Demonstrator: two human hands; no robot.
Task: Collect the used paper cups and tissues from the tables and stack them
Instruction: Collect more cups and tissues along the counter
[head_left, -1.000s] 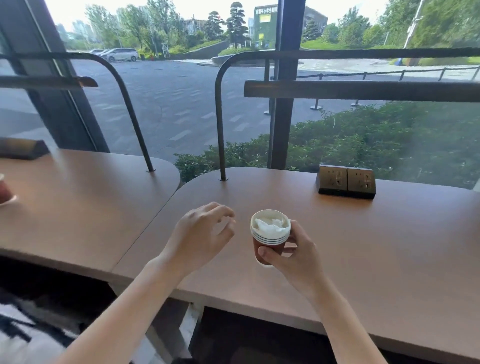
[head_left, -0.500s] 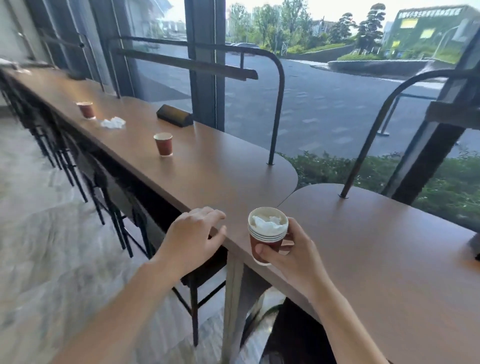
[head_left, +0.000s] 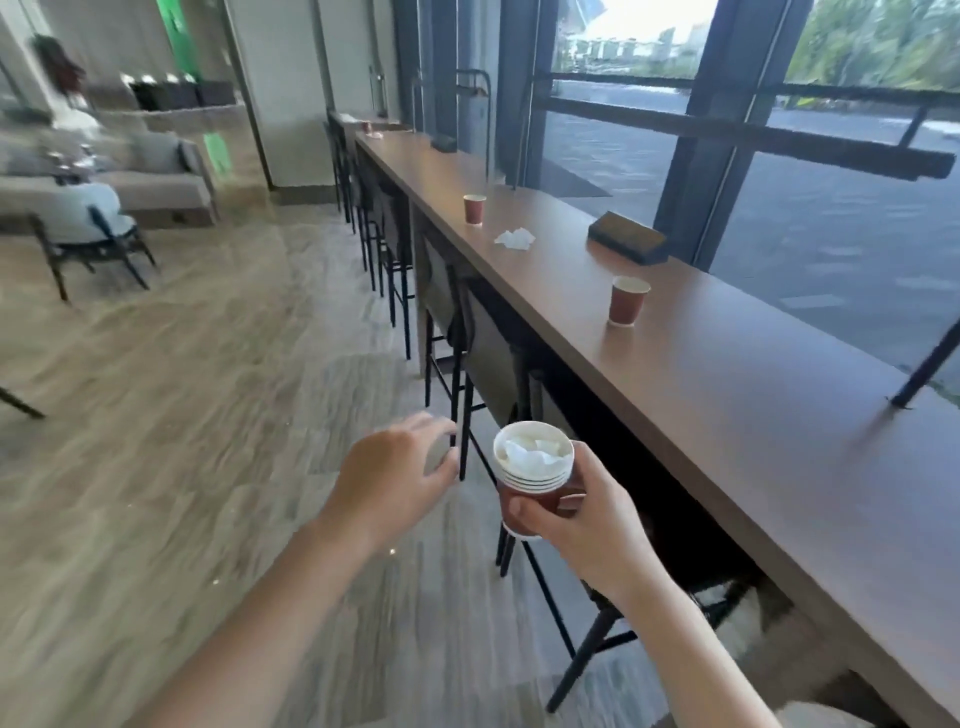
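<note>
My right hand grips a stack of red paper cups with crumpled white tissue in the top cup, held over the floor beside the long brown counter. My left hand hovers to the left of the stack, fingers loosely apart and holding nothing. On the counter stand a red paper cup and, farther along, another red cup. A crumpled white tissue lies between them. A third small cup shows blurred at the far end.
Black bar stools line the counter's near side. A dark socket box sits on the counter by the window. Black rail posts rise from the counter. Sofas and a chair stand at the far left on the wooden floor.
The view has swung left along the counter. The cup stack in my right hand has come off the counter edge and is now over the floor; the counter cups look nearer.
</note>
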